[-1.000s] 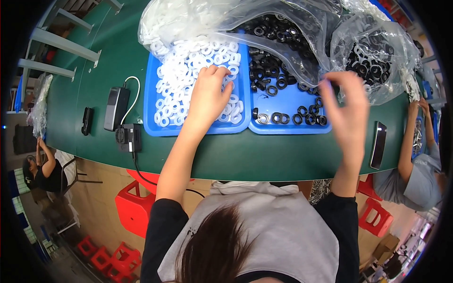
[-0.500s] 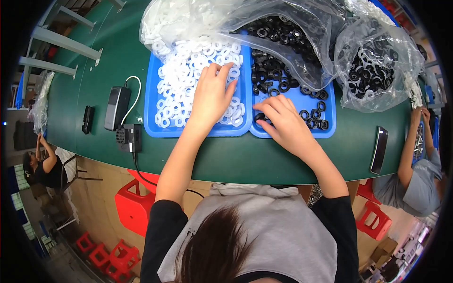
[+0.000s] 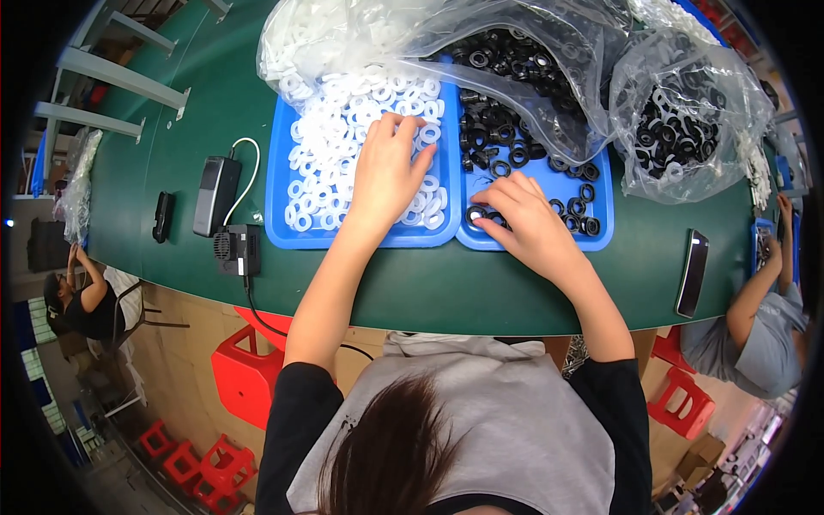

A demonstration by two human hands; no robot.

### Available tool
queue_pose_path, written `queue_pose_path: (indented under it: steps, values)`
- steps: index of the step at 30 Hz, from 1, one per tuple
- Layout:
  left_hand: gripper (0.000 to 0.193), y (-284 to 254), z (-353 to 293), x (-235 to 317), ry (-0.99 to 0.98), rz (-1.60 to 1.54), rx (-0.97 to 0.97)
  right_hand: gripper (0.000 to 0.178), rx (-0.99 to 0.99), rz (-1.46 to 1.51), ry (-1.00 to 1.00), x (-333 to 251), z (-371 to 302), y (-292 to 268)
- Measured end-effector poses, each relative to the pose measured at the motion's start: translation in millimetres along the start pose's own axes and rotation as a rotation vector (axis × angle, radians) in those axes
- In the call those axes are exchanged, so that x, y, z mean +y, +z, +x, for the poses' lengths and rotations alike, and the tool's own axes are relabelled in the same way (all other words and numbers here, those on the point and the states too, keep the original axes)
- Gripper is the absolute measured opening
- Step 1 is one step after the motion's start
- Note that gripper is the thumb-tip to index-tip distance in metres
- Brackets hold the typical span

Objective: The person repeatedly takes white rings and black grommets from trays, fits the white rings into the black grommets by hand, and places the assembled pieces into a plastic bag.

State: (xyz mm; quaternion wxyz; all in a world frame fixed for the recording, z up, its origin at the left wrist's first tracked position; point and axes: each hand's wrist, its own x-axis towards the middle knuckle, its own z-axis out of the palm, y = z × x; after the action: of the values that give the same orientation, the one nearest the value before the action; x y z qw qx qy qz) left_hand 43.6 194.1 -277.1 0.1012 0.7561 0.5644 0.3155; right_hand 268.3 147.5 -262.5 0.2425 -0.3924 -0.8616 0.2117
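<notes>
Left hand (image 3: pixel 388 176) wide; right hand (image 3: pixel 528 223) narrow at black ring (image 3: pixel 475 212), blue tray's (image 3: pixel 610 202) near-left corner, hold unclear; could be dropped if mispinched

The person is wearing a two-tone top: its body (image 3: pixel 524 429) is showing plain light grey cloth, and a paler grey fold of gathered fabric (image 3: pixel 463 345) is running along the waist. A black short left sleeve (image 3: pixel 296 425) and a black short right sleeve (image 3: pixel 614 421) are ending near the elbows. Small dark marks (image 3: pixel 348 423) are dotting the grey cloth. Long, straight dark-brown hair (image 3: pixel 386 455) is hanging over it, tapering into loose strands. The left hand (image 3: pixel 386 176) and right hand (image 3: pixel 524 219) are showing bare.
</notes>
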Motion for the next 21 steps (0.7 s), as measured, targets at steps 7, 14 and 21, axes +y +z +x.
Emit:
queue_pose_path:
  steps: [7,14,21]
  values:
    - [0.025,5.7,-1.3,2.1,-0.049,0.055,0.041,0.025,-0.031,0.205,0.046,-1.0,2.2,-4.2]
    - [0.022,0.6,2.4,5.6,-0.132,-0.077,0.015,0.033,0.075,0.407,0.15,-7.3,4.6,-14.4]
    - [0.019,-11.0,5.9,19.9,-0.317,-0.67,0.054,0.042,0.198,0.373,0.083,-8.0,5.5,-18.0]
